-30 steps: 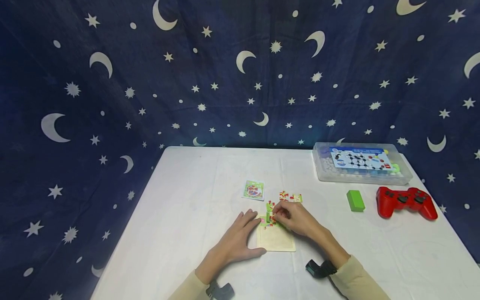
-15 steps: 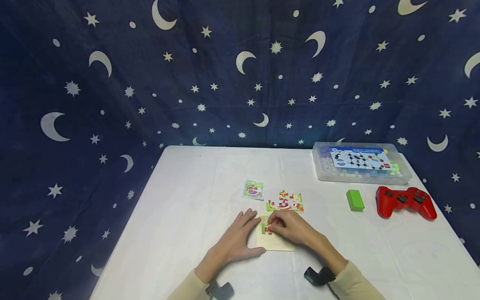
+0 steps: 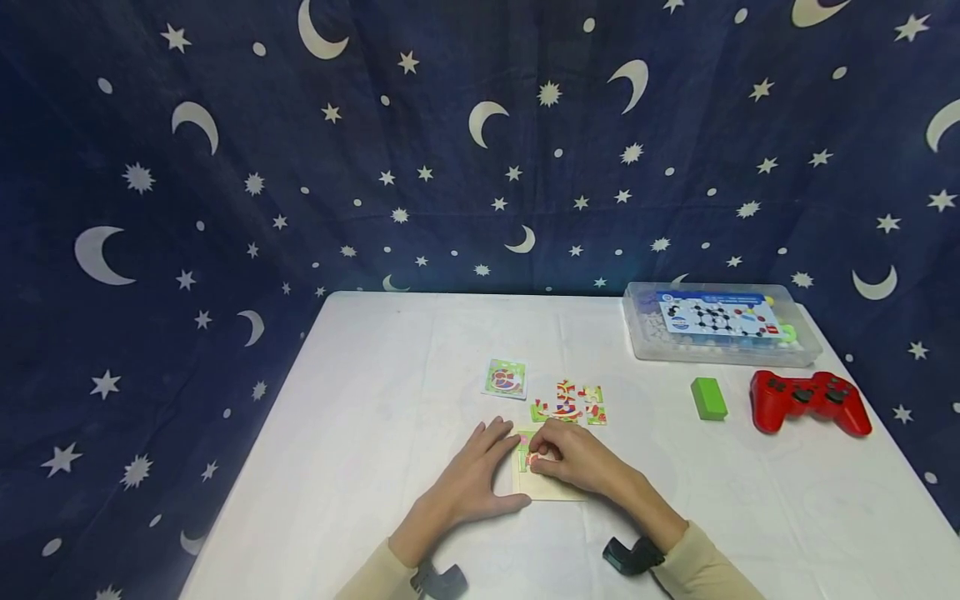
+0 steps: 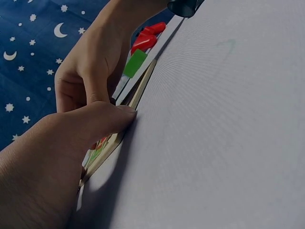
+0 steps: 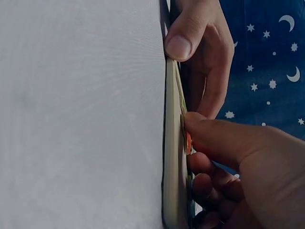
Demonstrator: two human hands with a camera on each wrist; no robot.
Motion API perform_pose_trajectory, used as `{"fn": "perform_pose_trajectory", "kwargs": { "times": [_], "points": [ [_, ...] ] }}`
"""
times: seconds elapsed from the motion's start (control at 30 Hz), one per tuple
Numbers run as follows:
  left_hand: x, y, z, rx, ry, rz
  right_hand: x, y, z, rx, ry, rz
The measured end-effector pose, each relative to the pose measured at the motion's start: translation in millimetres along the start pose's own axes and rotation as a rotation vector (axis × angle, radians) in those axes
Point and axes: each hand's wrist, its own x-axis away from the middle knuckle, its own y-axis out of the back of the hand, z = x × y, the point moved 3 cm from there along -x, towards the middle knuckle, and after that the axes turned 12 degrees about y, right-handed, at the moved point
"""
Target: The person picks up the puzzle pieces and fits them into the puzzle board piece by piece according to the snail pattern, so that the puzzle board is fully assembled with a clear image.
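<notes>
A pale wooden puzzle board [image 3: 551, 492] lies flat on the white table, with green and pink puzzle pieces [image 3: 523, 439] in its upper left corner. My left hand [image 3: 476, 477] is spread along the board's left side, fingers near the upper corner and thumb at the lower one. Between thumb and fingers, my right hand [image 3: 585, 458] pinches a puzzle piece [image 5: 188, 143] with red on it, close over the board's left part. The right hand's fingers hide much of that piece. Several loose puzzle pieces [image 3: 566, 412] lie just behind the board.
A small picture card [image 3: 505, 379] lies behind the left hand. Over to the right are a green block [image 3: 708, 398], a red game controller [image 3: 810, 402] and a clear plastic box [image 3: 720, 350]. A dark star-patterned cloth [image 3: 420, 167] hangs behind the table.
From beside the loose pieces, my right hand has moved left and toward me over the board, with the puzzle piece in its fingers. My left hand has stayed put.
</notes>
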Motion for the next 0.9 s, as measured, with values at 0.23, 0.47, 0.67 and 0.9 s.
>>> {"fn": "perform_pose_trajectory", "kwargs": {
  "times": [0.23,0.47,0.67,0.9],
  "points": [
    [-0.4,-1.8,1.7,-0.006,0.009,0.011,0.4,-3.2,0.3,0.059,-0.004,0.016],
    [0.2,-1.8,1.4,0.049,0.005,0.028,1.1,-3.0,1.7,0.089,-0.009,0.014],
    [1.1,-1.6,1.6,0.082,-0.008,0.041,0.7,-3.3,3.0,0.090,-0.004,0.017],
    [1.2,0.3,0.5,0.081,-0.043,0.006,1.1,-3.8,2.6,0.094,0.004,0.008]
  ]
}}
